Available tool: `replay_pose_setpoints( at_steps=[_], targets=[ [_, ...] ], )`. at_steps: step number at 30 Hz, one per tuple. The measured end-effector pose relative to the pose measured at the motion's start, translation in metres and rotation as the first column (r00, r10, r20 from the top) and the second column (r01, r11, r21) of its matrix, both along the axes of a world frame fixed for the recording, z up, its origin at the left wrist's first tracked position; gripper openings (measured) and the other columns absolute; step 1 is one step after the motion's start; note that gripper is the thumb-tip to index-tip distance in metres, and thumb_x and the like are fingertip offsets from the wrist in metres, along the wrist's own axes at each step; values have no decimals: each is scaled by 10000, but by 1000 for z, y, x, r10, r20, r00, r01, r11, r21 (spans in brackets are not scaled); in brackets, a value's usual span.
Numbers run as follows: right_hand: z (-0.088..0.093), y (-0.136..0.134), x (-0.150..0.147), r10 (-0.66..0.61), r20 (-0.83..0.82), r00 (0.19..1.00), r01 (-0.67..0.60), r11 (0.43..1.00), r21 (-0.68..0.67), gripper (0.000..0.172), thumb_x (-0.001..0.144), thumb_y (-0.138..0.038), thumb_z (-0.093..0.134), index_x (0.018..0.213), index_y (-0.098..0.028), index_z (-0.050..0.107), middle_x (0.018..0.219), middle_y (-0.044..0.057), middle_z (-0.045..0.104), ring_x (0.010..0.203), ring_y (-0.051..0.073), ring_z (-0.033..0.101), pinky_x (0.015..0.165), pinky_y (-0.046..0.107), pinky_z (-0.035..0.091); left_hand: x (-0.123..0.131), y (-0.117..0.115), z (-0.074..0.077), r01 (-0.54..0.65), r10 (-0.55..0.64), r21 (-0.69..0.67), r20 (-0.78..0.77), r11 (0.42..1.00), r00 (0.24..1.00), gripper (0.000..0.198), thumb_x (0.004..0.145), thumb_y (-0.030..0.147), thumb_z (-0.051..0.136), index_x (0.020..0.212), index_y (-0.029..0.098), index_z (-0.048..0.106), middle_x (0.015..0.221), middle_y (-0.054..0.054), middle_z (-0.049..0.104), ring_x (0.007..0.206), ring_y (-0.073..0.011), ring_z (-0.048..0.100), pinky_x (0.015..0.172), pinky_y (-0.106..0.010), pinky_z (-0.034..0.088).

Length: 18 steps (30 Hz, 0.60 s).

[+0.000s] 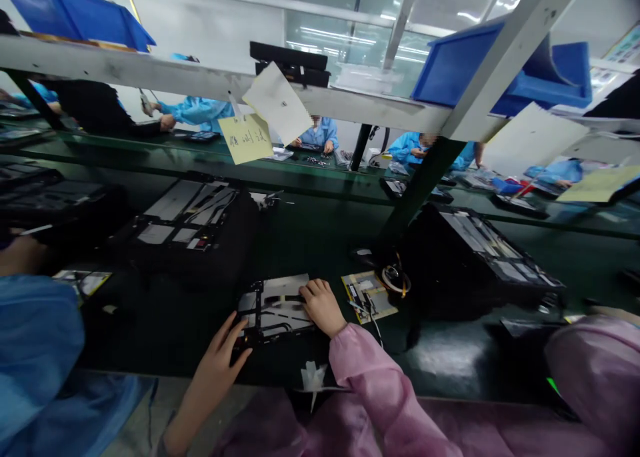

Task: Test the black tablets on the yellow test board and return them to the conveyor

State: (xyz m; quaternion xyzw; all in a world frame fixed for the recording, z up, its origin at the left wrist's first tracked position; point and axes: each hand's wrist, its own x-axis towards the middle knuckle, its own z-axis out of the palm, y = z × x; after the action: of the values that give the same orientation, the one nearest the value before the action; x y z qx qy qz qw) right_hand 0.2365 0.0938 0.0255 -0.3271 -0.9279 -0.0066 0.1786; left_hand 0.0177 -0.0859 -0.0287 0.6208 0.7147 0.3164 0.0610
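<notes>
An opened tablet-like device (pixel 287 304), with silver-grey panels in a black frame and dark ribbon strips across it, lies flat on the dark green bench in front of me. At its left edge is my left hand (pixel 220 357), thumb and fingers apart, fingertips beside or touching the frame's corner. My right hand (pixel 324 307), in a pink sleeve, rests over the device's right edge with bent fingers lying on the panel; its thumb is hidden. Just right of that hand lies a yellow-edged flat fixture (pixel 370 296) with a small board and cables.
Stacks of similar devices stand at the left (pixel 187 210) and right (pixel 493 244). A green-and-white post (pixel 425 170) rises from the bench. Overhead, a shelf holds blue bins (pixel 460 67). Co-workers sit close on both sides; a blue sleeve (pixel 40 337) is at left. More people work opposite.
</notes>
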Motion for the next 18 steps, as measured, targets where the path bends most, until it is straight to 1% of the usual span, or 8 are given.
replay_pose_setpoints(
  at_steps=[2, 4, 6, 8, 10, 13, 15, 18],
  targets=[
    [0, 4, -3, -7, -10, 1000, 8, 1000, 17, 126, 800, -99, 555, 877, -197, 569, 862, 60, 569, 855, 222, 508, 801, 358, 424, 1, 2, 1, -6, 6, -1, -17, 1000, 1000, 483, 878, 382, 508, 1354, 323, 451, 1447, -59, 429, 1233, -266, 515, 942, -413, 520],
    [-4, 4, -1, -46, -46, 998, 47, 999, 20, 116, 805, -85, 512, 845, -189, 547, 851, 64, 552, 839, 220, 505, 773, 348, 433, 2, 3, 1, -20, 21, 21, -43, 1000, 999, 480, 870, 364, 517, 1346, 326, 466, 1452, -63, 426, 1214, -287, 519, 929, -448, 519],
    [-10, 2, 5, -149, -189, 971, 147, 989, -21, 157, 803, -65, 454, 888, -181, 520, 908, 79, 538, 876, 220, 511, 784, 347, 447, 2, 4, 2, -29, 33, 62, -62, 998, 998, 452, 870, 348, 519, 1320, 315, 494, 1442, -70, 439, 1177, -292, 538, 914, -462, 521],
    [-16, -2, 13, -279, -396, 875, 246, 960, -133, 225, 807, -55, 391, 966, -180, 488, 988, 96, 521, 935, 218, 522, 817, 355, 460, 2, 4, 4, -19, 26, 123, -61, 992, 998, 397, 877, 330, 514, 1272, 292, 529, 1386, -76, 498, 1142, -276, 559, 916, -450, 520],
    [-21, -5, 19, -362, -521, 773, 273, 931, -242, 261, 827, -67, 345, 1026, -187, 464, 1008, 96, 519, 948, 212, 543, 832, 363, 471, 4, 5, 6, -12, 19, 167, -39, 986, 999, 338, 892, 313, 497, 1222, 272, 556, 1327, -77, 545, 1135, -253, 565, 942, -430, 508],
    [-24, -10, 24, -395, -546, 739, 255, 914, -316, 245, 867, -115, 325, 1061, -187, 457, 992, 95, 548, 939, 212, 574, 822, 370, 484, 6, 7, 6, -65, 69, 151, -21, 986, 997, 340, 885, 339, 503, 1209, 254, 562, 1361, -93, 510, 1168, -264, 544, 966, -441, 492],
    [-23, -13, 23, -422, -555, 717, 249, 898, -362, 226, 881, -140, 324, 1052, -186, 465, 981, 96, 567, 933, 212, 589, 816, 367, 487, 6, 8, 4, -96, 100, 112, -32, 989, 994, 362, 872, 367, 514, 1215, 261, 560, 1360, -93, 509, 1139, -276, 560, 930, -456, 512],
    [-18, -20, 22, -483, -533, 695, 274, 863, -425, 209, 885, -149, 307, 999, -193, 477, 934, 96, 588, 868, 215, 610, 764, 354, 488, 4, 7, 2, -71, 76, 91, -44, 993, 996, 344, 873, 393, 503, 1186, 270, 572, 1282, -87, 574, 1050, -271, 600, 872, -454, 537]
  ],
)
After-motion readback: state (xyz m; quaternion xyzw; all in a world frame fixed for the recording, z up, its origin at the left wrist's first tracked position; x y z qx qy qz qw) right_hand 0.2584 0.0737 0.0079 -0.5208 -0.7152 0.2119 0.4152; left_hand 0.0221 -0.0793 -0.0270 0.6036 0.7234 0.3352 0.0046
